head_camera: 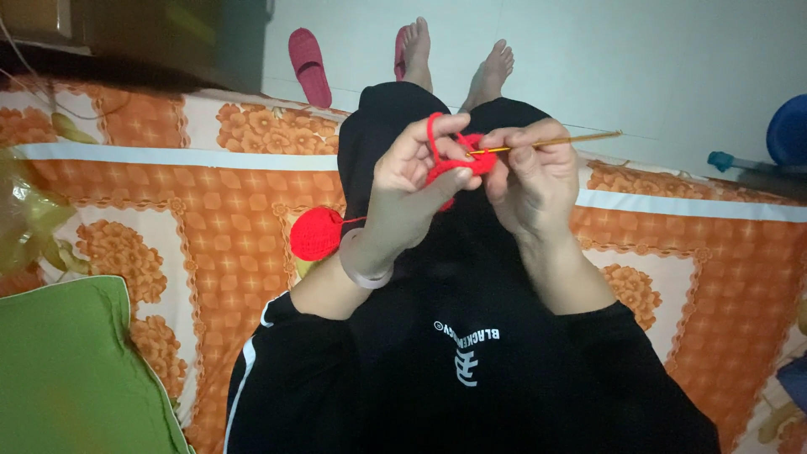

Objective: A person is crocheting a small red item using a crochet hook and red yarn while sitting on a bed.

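Left hand (412, 181): pinches red crochet piece (458, 164), yarn looped over forefinger | Right hand (530, 172): closed on gold crochet hook (555, 141), tip in piece | Yarn ball (317, 233): left of piece, on bedsheet (210, 227) | Risk: slack strand may slip off hook; ball may roll.

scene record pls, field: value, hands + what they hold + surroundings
left hand: holds small red crochet piece, red yarn looped over a finger
right hand: pinches gold crochet hook, tip in the piece
yarn ball: red, on the bedsheet left of the lap, strand runs toward left hand
bedsheet: orange floral
pillow: green, lower left
floor: bare feet, pink slipper
wrist: pale band, left
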